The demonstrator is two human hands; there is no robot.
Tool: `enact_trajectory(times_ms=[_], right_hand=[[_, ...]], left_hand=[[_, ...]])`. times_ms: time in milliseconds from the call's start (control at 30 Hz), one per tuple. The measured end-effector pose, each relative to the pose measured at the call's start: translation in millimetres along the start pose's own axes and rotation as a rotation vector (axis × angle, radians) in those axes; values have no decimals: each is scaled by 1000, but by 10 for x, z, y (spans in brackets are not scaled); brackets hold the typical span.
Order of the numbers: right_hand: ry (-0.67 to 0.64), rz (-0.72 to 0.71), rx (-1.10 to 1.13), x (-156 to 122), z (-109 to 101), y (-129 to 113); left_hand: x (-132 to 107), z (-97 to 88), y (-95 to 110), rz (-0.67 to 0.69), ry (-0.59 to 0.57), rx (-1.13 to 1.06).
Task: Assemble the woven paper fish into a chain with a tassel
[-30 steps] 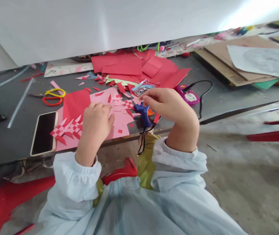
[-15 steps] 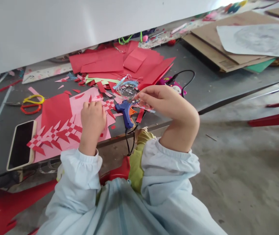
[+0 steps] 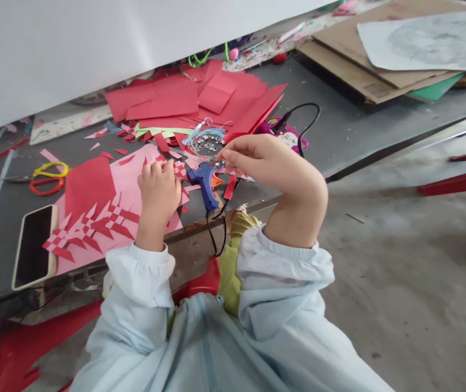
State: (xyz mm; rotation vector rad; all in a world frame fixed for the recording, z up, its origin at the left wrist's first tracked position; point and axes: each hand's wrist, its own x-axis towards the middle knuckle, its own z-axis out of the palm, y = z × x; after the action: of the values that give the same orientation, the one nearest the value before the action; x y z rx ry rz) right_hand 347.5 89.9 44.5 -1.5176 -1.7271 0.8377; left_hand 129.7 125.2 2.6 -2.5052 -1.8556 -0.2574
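My left hand (image 3: 159, 190) lies over the pink sheet (image 3: 133, 174), its fingers curled down at a red-and-pink woven paper piece (image 3: 179, 170) that shows beside the fingertips. More woven paper pieces (image 3: 90, 224) with pointed ends run in a row to the left. My right hand (image 3: 251, 155) is held above the small clear gems (image 3: 208, 145), thumb and fingers pinched together; what is between them is too small to make out. Between the hands lies a blue glue gun (image 3: 203, 184) with an orange trigger, its black cord hanging over the table edge.
A phone (image 3: 34, 247) and scissors (image 3: 49, 178) lie at the left. Red paper sheets (image 3: 167, 100) are heaped behind, with a blue tassel (image 3: 205, 133) near them. A purple device (image 3: 284, 133) with a black cable and stacked cardboard (image 3: 351, 71) stand to the right.
The view has shifted slightly, so the table's things appear a little further up and left. Both hands keep nearly the same pose, the left hand still at the woven paper.
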Motion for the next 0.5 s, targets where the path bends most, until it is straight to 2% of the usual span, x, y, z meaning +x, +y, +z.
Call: enact_trajectory(times_ms=[100,233,367,500], right_hand=[[0,7,-12,0,10,-23],[-17,-85,17,23,60,-51],[96,-140,105,77,185,-140],[214,-209,207,147,368,-280]], left_hand=[[24,32,-4,-36,87,-45],[37,21,-34,-138,260,-215],[-29,-106,-122,-186,471,-686],[-122,-244,-236,-220,531,-1145]])
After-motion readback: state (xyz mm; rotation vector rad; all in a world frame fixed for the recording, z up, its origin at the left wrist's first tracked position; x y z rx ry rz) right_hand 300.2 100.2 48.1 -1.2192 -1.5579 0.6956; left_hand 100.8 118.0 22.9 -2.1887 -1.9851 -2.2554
